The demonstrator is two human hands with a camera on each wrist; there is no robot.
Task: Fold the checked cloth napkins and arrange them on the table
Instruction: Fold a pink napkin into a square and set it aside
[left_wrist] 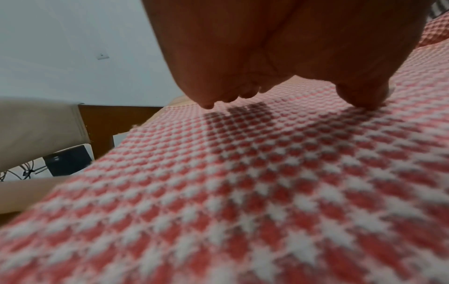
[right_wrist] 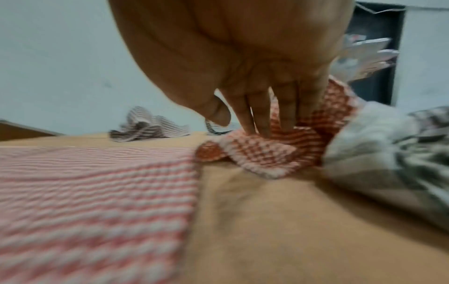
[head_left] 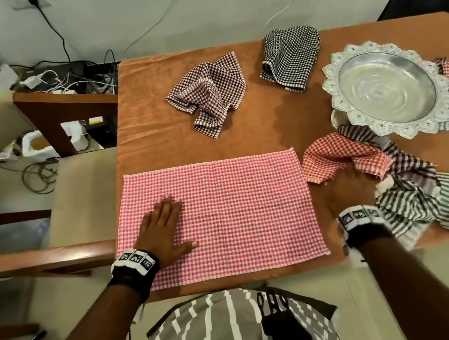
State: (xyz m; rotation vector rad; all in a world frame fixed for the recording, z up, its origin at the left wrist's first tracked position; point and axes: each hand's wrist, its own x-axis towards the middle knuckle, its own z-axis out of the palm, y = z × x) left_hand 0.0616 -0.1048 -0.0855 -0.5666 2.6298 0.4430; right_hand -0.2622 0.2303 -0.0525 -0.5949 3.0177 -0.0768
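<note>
A pink checked napkin (head_left: 225, 216) lies spread flat at the table's near edge. My left hand (head_left: 164, 226) rests palm down on its left part, fingers straight (left_wrist: 206, 100). My right hand (head_left: 349, 188) hovers just right of that napkin, its straight fingers (right_wrist: 260, 119) reaching down onto a crumpled orange-red checked napkin (head_left: 342, 157) (right_wrist: 262, 151); I see no pinch. A crumpled maroon checked napkin (head_left: 208, 93) and a black checked napkin (head_left: 291, 59) lie at the far side.
An ornate silver tray (head_left: 386, 88) stands at the right on more cloths. Striped grey-and-white cloths (head_left: 433, 195) are heaped at the near right. An orange cloth covers the table (head_left: 154, 140). A beige chair (head_left: 10, 162) stands to the left.
</note>
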